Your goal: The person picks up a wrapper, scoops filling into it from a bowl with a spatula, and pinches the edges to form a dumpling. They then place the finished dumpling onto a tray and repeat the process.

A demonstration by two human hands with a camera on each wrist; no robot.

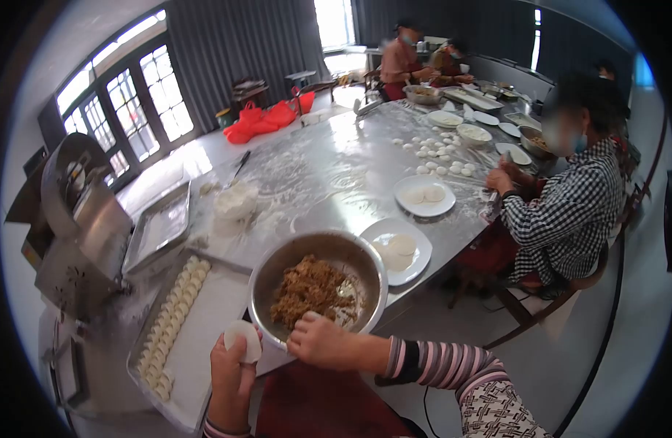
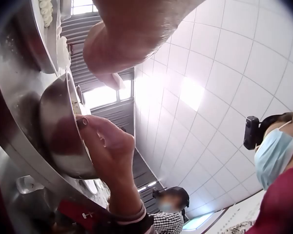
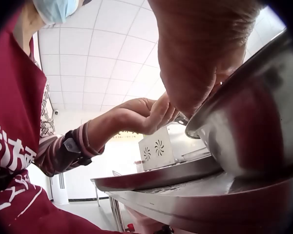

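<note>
In the head view my left hand point(image 1: 232, 376) holds a round, pale dumpling wrapper point(image 1: 250, 340), thumb across its face, just left of the bowl's near rim. A steel mixing bowl point(image 1: 367, 274) contains brown minced filling point(image 1: 310, 286). Over the bowl's near edge, my right hand point(image 1: 329, 343) has its fingers curled round a slim utensil; in the left wrist view the metal handle end point(image 2: 84, 121) pokes out of the fist. The fingers and the bowl hide its working end, so I cannot tell its kind. A tray point(image 1: 205, 321) beside the bowl carries rows of folded dumplings point(image 1: 177, 314).
Two white plates point(image 1: 422, 266) with flat wrappers stand right of the bowl. Dough pieces point(image 1: 438, 150) and flour lie farther up the steel table point(image 1: 336, 175). An empty-looking tray point(image 1: 157, 230) and a steel machine point(image 1: 88, 226) are at left. A person in checks point(image 1: 569, 197) sits at right.
</note>
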